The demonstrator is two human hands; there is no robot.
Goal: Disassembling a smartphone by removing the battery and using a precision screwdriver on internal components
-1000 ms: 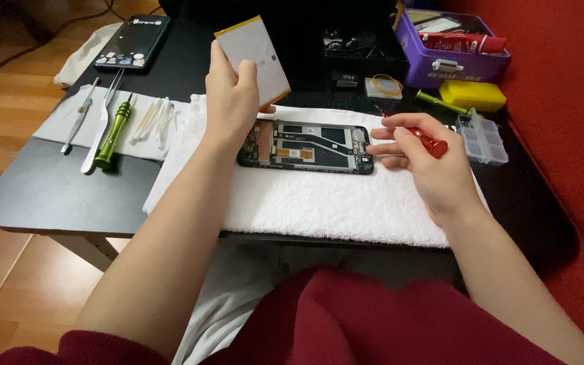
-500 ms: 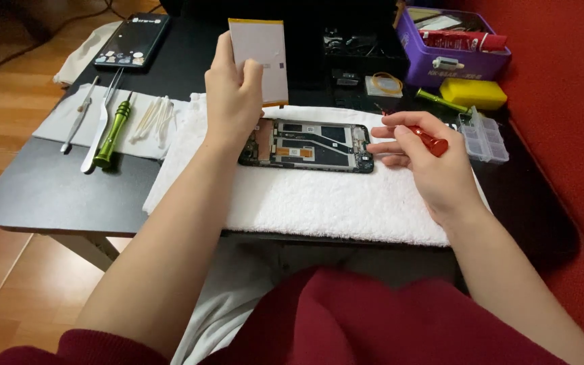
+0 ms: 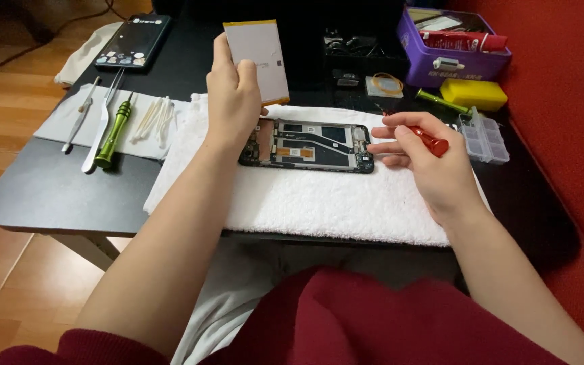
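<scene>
My left hand (image 3: pixel 232 94) holds a flat white phone battery (image 3: pixel 261 57) with a yellow top edge, raised upright above the table. Below it an opened phone frame (image 3: pixel 309 145) lies on a white towel (image 3: pixel 319 203), its dark inner boards showing. My right hand (image 3: pixel 424 162) rests on the towel just right of the phone frame, fingers closed around a red-handled screwdriver (image 3: pixel 434 143) whose tip I cannot see clearly.
Left on a white cloth lie a green screwdriver (image 3: pixel 113 132), metal tweezers (image 3: pixel 101 125), a metal pick (image 3: pixel 79 115) and cotton swabs (image 3: pixel 153 118). A dark phone screen (image 3: pixel 133 42) sits far left. A purple box (image 3: pixel 451 57), yellow block (image 3: pixel 473 93) and clear parts case (image 3: pixel 482 137) stand right.
My left hand has turned the battery from tilted to more upright and shifted it slightly. My right hand and the phone frame have stayed in place.
</scene>
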